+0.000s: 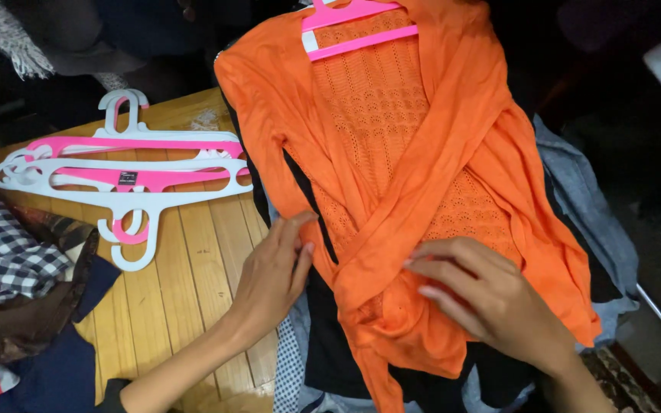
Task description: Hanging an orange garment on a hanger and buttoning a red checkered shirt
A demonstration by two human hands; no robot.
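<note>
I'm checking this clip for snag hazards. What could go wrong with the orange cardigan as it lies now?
1. The cardigan has an open-knit back panel; fingers of the right hand pressing on the crossed front strips could catch a loop.
2. It lies on a loose pile of dark clothes, so smoothing by the left hand may drag the layers underneath.
3. The pink hanger inside sits near the top edge and might slip out.

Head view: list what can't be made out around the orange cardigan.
- Pink hanger: hook cut off by the top edge.
- Dark clothes: mostly covered by the orange cardigan.
- Left hand and right hand: palms face down, hidden.
- Top corners: too dark.
</note>
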